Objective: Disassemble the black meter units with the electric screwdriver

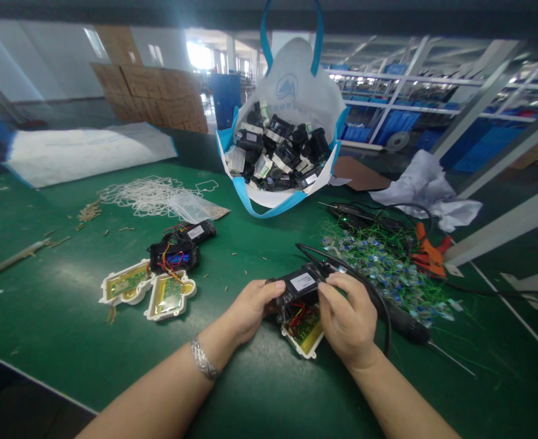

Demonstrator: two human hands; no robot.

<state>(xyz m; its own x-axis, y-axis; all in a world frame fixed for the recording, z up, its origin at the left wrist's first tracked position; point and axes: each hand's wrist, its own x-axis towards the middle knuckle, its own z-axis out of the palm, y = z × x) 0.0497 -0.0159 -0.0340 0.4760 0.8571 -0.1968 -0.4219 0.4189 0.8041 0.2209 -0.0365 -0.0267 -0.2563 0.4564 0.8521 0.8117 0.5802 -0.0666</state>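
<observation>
Green bench (245, 396) carries at its far side an open white bag (305, 64) with black parts (287, 152). Near its front, the left hand (253, 311) grips one end of a black case (303, 283); the right hand (353, 320) bends its fingers at the other end, but I cannot tell whether they pinch something.

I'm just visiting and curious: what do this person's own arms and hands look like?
Neither the left hand nor the right hand wears a glove, and no sleeves show. A broad, textured, silver-coloured bracelet circles the left wrist; the right has none.
</observation>
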